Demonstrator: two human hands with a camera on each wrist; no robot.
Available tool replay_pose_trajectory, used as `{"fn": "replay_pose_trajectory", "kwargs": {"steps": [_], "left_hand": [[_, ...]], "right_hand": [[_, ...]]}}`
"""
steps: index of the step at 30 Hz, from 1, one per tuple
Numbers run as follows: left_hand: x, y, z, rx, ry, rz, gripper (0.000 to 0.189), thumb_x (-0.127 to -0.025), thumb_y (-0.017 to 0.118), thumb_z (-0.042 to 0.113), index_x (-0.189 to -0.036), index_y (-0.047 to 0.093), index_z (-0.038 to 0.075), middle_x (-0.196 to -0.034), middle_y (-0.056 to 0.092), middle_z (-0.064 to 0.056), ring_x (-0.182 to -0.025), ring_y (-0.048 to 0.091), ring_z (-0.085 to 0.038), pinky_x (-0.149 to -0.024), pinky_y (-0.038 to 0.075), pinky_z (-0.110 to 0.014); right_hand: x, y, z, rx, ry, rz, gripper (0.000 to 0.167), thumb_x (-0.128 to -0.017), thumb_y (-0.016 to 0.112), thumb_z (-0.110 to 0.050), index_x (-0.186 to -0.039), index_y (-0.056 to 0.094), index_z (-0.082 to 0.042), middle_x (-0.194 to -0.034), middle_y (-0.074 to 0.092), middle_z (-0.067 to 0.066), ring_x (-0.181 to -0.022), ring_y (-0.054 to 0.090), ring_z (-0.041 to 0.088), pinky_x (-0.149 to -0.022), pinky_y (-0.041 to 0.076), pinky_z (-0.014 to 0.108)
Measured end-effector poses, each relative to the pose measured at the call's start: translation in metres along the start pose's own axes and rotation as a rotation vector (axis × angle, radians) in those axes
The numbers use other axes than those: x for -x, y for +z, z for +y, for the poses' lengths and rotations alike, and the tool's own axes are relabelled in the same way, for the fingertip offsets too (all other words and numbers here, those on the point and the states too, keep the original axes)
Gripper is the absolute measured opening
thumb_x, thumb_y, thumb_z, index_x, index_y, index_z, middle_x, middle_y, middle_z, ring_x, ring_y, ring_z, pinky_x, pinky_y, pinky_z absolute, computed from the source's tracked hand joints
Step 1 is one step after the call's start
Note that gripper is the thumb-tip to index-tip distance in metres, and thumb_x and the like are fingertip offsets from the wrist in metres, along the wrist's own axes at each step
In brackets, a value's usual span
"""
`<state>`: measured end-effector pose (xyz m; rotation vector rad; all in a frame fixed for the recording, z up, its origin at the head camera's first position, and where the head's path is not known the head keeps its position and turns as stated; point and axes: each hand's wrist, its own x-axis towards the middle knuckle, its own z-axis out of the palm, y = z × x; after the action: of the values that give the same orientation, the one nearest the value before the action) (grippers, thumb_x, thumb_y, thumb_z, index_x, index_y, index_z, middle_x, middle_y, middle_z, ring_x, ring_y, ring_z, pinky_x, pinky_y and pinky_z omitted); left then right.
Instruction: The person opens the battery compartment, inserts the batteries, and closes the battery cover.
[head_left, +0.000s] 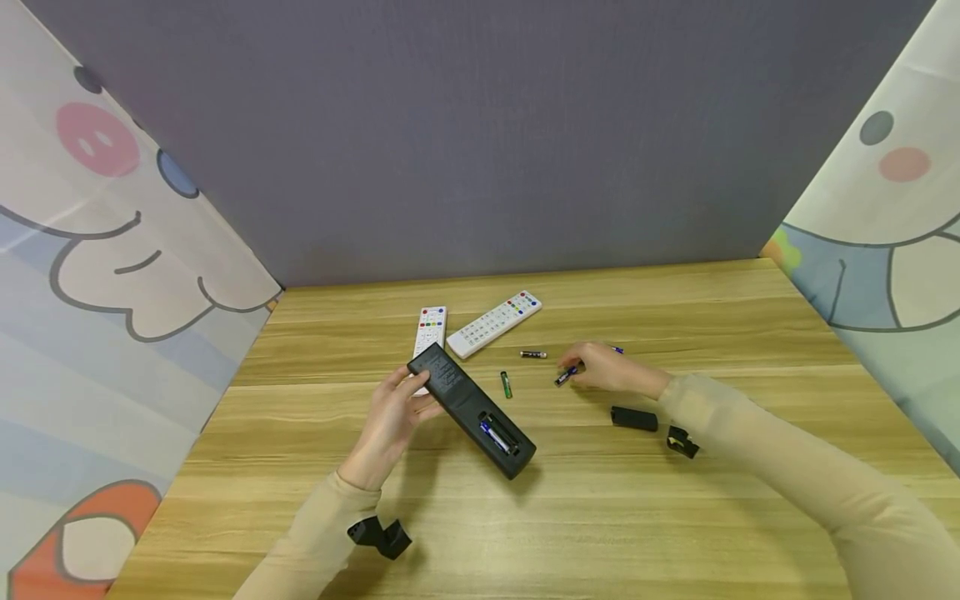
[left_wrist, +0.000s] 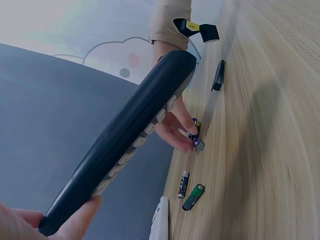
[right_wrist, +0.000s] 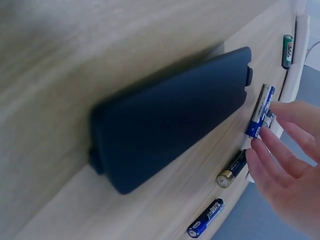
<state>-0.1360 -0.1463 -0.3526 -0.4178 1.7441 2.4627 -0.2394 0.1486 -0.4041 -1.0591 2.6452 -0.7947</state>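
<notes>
My left hand [head_left: 390, 423] grips a black remote control [head_left: 457, 396] by its far end, thumb on its back. The remote is tilted above the table with its back showing; one blue-and-silver battery [head_left: 495, 437] lies in the uncovered battery compartment. Further right, my right hand [head_left: 603, 367] pinches another blue-and-silver battery [right_wrist: 261, 111] close over the table. The black battery cover [head_left: 633, 418] lies on the table nearer me than the right hand. A black-and-gold battery [right_wrist: 232, 170] and a blue battery [right_wrist: 206, 218] lie beside that hand.
Two white remotes [head_left: 495, 323] lie at the back, one partly hidden behind the black remote. Between the hands are a green battery [head_left: 506, 384] and a dark-and-silver battery [head_left: 534, 354]. A grey panel [head_left: 525, 150] stands behind the wooden table [head_left: 600, 517].
</notes>
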Motion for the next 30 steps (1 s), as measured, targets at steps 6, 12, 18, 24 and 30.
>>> {"fn": "replay_pose_trajectory", "kwargs": {"steps": [6,12,18,24,30], "left_hand": [[0.0006,-0.0001,-0.0005,0.003,-0.001,-0.002,0.038,-0.09,0.042,0.003,-0.126,0.031,-0.005,-0.093,0.054,-0.007,-0.069,0.062,-0.016,-0.072,0.055,-0.033],[-0.0001,-0.0004,-0.0018,0.005,0.0,0.0,0.038,-0.09,0.043,0.003,-0.125,0.032,-0.005,-0.091,0.054,-0.007,-0.069,0.062,-0.016,-0.074,0.055,-0.034],[0.0001,-0.0007,-0.0021,0.006,0.0,-0.005,0.037,-0.09,0.043,0.003,-0.125,0.032,-0.005,-0.09,0.055,-0.007,-0.069,0.062,-0.016,-0.074,0.055,-0.035],[0.0,-0.0017,-0.0034,-0.007,0.004,0.001,0.04,-0.09,0.044,0.003,-0.126,0.03,-0.006,-0.091,0.054,-0.007,-0.069,0.062,-0.016,-0.071,0.056,-0.033],[-0.0005,-0.0018,-0.0039,-0.008,-0.008,0.006,0.039,-0.09,0.043,0.002,-0.126,0.029,-0.005,-0.096,0.052,-0.009,-0.072,0.062,-0.017,-0.074,0.055,-0.035]], "right_hand": [[-0.0017,0.0031,-0.0004,0.065,-0.035,0.0,0.023,-0.074,0.065,0.003,-0.096,0.065,0.003,-0.093,0.062,0.013,-0.085,0.059,0.025,-0.072,0.053,0.034],[-0.0018,0.005,0.0001,0.098,-0.061,0.0,0.02,-0.073,0.067,0.003,-0.092,0.066,0.002,-0.09,0.062,0.012,-0.082,0.058,0.024,-0.07,0.052,0.033],[-0.0007,0.0055,0.0,0.109,-0.055,-0.001,0.018,-0.072,0.068,0.003,-0.089,0.067,0.0,-0.088,0.061,0.01,-0.081,0.058,0.023,-0.069,0.052,0.033],[-0.0004,0.0067,0.0019,0.123,-0.052,-0.014,0.015,-0.073,0.067,0.001,-0.088,0.068,-0.001,-0.085,0.06,0.006,-0.078,0.056,0.019,-0.066,0.051,0.03],[-0.0003,0.0061,0.0029,0.131,-0.071,-0.009,0.011,-0.073,0.067,0.001,-0.083,0.069,-0.002,-0.078,0.059,0.004,-0.068,0.051,0.014,-0.056,0.045,0.022]]}}
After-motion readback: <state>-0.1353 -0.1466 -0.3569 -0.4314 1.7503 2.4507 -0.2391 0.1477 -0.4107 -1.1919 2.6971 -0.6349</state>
